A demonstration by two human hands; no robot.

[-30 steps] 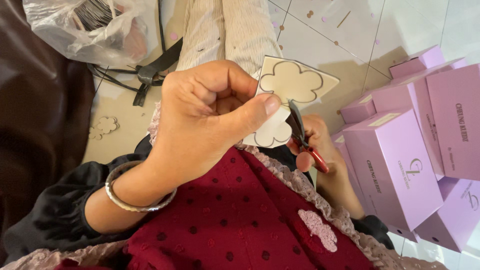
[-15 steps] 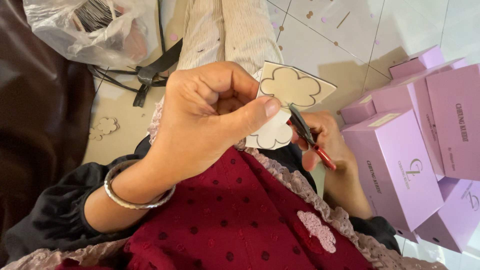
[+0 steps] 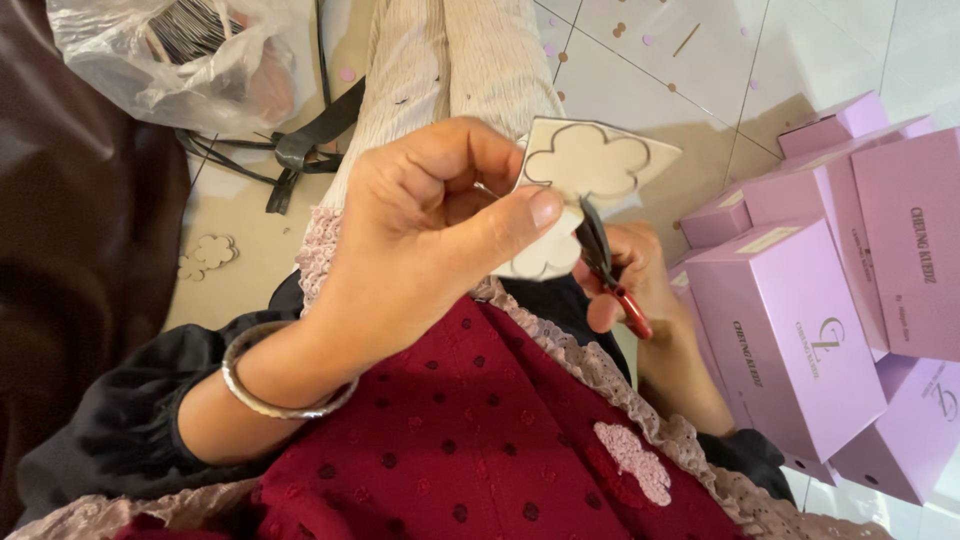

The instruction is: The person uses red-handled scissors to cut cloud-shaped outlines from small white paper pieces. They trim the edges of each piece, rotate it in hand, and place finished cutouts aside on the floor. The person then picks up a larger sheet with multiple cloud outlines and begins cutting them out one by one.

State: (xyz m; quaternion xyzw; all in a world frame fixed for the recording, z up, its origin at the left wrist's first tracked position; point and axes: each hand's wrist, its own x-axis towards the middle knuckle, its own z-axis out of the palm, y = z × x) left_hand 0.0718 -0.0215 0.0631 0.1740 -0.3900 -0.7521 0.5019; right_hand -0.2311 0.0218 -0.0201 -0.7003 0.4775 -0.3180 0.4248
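Upper left of the frame: a clear plastic bag [image 3: 170,60] lies on the floor beside black straps [image 3: 300,150]; cut flower shapes [image 3: 208,255] lie below. At centre, the left hand [image 3: 420,230] pinches a card sheet [image 3: 590,165] bearing a flower outline, raised for blade access. Right of centre, the right hand [image 3: 640,275] grips red-handled scissors [image 3: 605,265], blades at the card's lower edge. Far right, lilac boxes [image 3: 800,330] stand stacked.

scissors [image 3: 603,262] slightly further along card [image 3: 590,165]
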